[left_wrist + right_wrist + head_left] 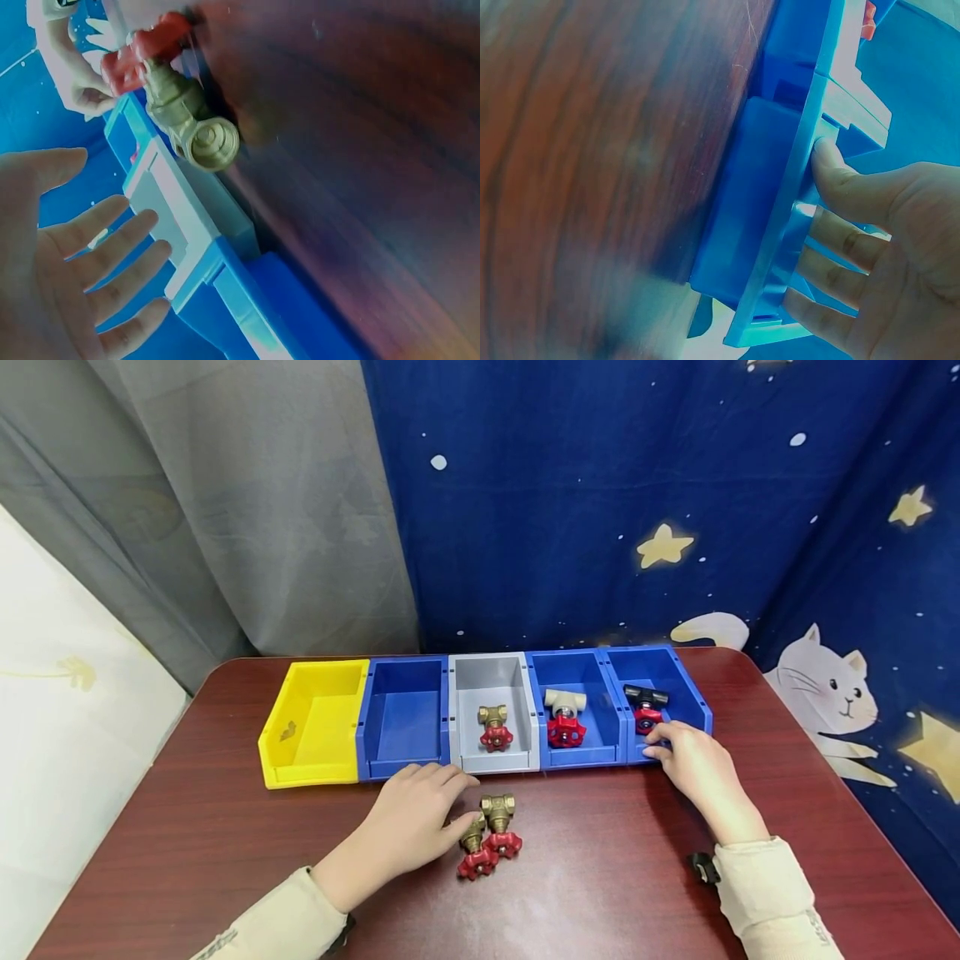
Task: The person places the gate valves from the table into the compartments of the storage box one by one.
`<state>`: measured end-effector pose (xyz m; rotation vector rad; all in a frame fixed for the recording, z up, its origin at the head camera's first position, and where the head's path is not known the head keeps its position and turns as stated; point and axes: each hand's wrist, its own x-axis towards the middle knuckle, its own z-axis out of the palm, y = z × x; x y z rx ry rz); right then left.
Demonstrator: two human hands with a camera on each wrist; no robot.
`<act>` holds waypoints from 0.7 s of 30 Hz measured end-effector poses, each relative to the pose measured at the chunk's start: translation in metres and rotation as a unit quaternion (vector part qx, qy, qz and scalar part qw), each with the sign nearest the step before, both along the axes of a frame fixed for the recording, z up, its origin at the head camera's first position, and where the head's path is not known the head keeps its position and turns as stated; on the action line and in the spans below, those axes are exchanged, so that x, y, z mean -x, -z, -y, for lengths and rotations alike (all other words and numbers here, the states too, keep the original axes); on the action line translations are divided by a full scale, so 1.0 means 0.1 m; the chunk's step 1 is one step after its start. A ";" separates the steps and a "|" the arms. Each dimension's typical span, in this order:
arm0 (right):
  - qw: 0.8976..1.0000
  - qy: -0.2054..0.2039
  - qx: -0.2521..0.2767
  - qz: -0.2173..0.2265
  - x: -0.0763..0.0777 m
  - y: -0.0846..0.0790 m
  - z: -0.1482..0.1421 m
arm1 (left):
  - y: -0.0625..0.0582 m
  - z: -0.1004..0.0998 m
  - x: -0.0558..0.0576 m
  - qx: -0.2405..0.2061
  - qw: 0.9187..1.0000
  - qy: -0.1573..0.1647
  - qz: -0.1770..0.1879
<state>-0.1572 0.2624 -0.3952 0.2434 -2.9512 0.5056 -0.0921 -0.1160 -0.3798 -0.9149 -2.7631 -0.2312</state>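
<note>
Black valve (647, 697) with a red handwheel lies in the far-right blue bin (688, 693), right by your right hand (693, 764). Your fingers there are loosely bent over the bin's front, thumb apart, with no grip to be seen; whether a fingertip touches the handwheel, you cannot tell. Your left hand (412, 814) is open above the table (600, 877), its thumb over the nearer brass valve (477, 863) but holding nothing. Just beside that one lies a second brass valve (498, 814).

You face a reddish-brown tabletop with dark grain, rounded far corners and a soft sheen across the middle. Five joined bins stand in a row toward its far edge: a yellow bin (330, 727), a blue one, a grey bin (487, 677) with another brass valve, a blue one with a pale valve (565, 700), then the far-right one.

Behind, a grey curtain (300, 485) meets a deep blue curtain (540, 527) printed with stars and a white cat (825, 689). To your left is a white surface (75, 760) with a faint yellowish motif.
</note>
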 end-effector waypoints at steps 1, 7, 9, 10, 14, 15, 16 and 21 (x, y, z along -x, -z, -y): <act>1.000 0.000 0.000 -0.001 0.00 0.00 0.00 | 0.01 0.00 -0.01 0.000 1.000 0.000 0.001; 1.000 0.000 0.000 -0.002 0.00 0.01 -0.01 | 0.07 -0.03 -0.10 -0.004 1.000 0.000 0.006; 1.000 0.000 0.000 -0.001 0.00 0.01 0.00 | 0.09 -0.04 -0.13 -0.005 1.000 0.000 0.007; 1.000 0.000 0.000 0.000 0.00 0.01 0.00 | 0.10 -0.05 -0.14 -0.006 1.000 0.000 0.007; 1.000 -0.001 -0.001 -0.003 0.00 0.01 -0.01 | 0.14 -0.08 -0.19 -0.008 1.000 -0.001 0.007; 1.000 0.000 -0.001 -0.004 0.00 0.01 -0.01 | 0.14 -0.08 -0.20 -0.008 1.000 -0.001 0.007; 1.000 -0.001 -0.001 -0.004 0.00 0.02 -0.01 | 0.15 -0.09 -0.21 -0.008 1.000 -0.001 0.007; 1.000 0.002 -0.001 -0.004 0.00 0.02 -0.01 | 0.17 -0.11 -0.25 -0.002 1.000 -0.007 0.015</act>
